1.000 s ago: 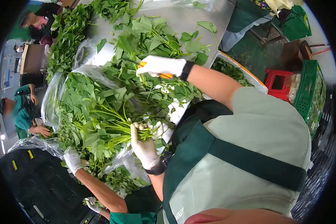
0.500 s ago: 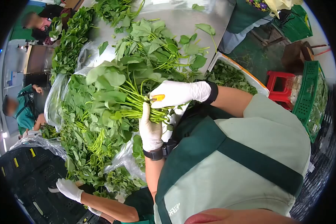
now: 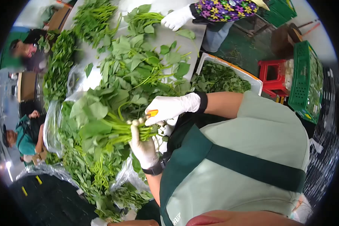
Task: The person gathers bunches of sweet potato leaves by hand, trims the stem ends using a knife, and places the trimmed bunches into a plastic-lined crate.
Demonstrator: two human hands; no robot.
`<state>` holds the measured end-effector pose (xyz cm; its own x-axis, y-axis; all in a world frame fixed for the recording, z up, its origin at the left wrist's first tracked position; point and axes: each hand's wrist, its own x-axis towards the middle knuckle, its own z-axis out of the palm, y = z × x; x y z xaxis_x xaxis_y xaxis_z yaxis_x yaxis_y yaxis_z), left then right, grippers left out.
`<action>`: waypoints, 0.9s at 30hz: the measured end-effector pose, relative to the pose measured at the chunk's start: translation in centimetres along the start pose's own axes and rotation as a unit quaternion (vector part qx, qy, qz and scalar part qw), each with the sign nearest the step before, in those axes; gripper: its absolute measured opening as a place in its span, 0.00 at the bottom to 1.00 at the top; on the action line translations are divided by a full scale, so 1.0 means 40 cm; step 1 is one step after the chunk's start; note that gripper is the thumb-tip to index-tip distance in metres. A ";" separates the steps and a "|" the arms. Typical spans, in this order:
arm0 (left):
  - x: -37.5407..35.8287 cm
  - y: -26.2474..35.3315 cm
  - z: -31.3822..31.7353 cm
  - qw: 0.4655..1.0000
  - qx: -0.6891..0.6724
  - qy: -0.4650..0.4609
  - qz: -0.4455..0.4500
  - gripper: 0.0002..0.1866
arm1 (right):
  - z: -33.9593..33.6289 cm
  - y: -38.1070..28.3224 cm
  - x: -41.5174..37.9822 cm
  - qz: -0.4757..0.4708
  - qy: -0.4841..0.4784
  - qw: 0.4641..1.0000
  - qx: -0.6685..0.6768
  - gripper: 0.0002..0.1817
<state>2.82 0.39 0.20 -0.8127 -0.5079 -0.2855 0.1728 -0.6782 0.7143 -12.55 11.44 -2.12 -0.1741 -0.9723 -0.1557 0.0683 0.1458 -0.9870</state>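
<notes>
My left hand [image 3: 143, 150], in a white glove, is closed round a thick bunch of leafy greens [image 3: 116, 130]. Its stems point back toward my apron, and broad leaves fan out on the far side. Gloved in white too, my right hand [image 3: 164, 109] grips a small tool with an orange handle [image 3: 152, 113]. The dark, narrow end of this tool lies close over the stems, right by my left fingertips. Beneath and beyond both hands spreads a heap of loose greens [image 3: 79, 147], partly on clear plastic [image 3: 54, 128].
More greens [image 3: 130, 56] lie on the metal table [image 3: 177, 39]. At the top, another person's gloved hand [image 3: 177, 18] holds a bunch. To the right are a white bin [image 3: 257, 86] of leaves, a red stool [image 3: 269, 75] and a green crate [image 3: 303, 79]. Black crates [image 3: 49, 199] stand lower left.
My hands and the bunch have shifted slightly left and down in view, with left fingers now across the stems. A co-worker's hand with greens has appeared at the top; another's has dropped lower.
</notes>
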 end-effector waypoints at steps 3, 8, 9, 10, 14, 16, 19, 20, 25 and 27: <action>-0.012 0.032 0.008 0.995 0.019 0.038 0.090 0.10 | -0.072 0.021 0.009 -0.037 0.093 0.991 -0.085 0.16; -0.034 0.084 -0.023 0.975 0.069 0.125 0.170 0.14 | -0.264 0.192 0.058 0.025 0.388 0.858 -0.335 0.13; -0.032 0.090 -0.030 0.985 0.004 0.093 0.147 0.14 | -0.288 0.232 0.072 0.063 0.382 0.855 -0.344 0.14; -0.031 0.084 -0.033 0.988 -0.001 0.068 0.140 0.14 | -0.301 0.271 0.089 0.087 0.355 0.864 -0.346 0.15; -0.044 0.044 -0.019 0.989 0.034 0.110 0.096 0.14 | -0.310 0.262 0.095 0.037 0.376 0.883 -0.279 0.16; -0.048 0.035 -0.013 0.989 0.035 0.127 0.067 0.13 | -0.322 0.246 0.089 -0.021 0.353 0.932 -0.077 0.10; -0.042 0.028 -0.013 0.989 0.049 0.123 0.062 0.12 | -0.324 0.119 0.039 -0.020 0.275 0.953 0.128 0.06; -0.038 0.025 -0.009 0.992 0.025 0.110 0.063 0.11 | -0.321 0.097 0.032 -0.049 0.231 0.946 0.223 0.06; -0.018 0.014 -0.012 0.990 0.069 0.122 0.022 0.10 | -0.258 0.058 0.038 -0.051 0.110 0.906 0.405 0.07; 0.006 -0.009 -0.056 0.966 0.208 0.139 0.065 0.19 | -0.212 0.046 0.039 -0.025 0.089 0.929 0.358 0.07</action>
<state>3.81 -0.66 -1.55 -0.6087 -0.7360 -0.2961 -0.0221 -0.3574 0.9337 -21.02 11.73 -4.53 -0.3495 -0.9200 -0.1775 0.6805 -0.1191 -0.7230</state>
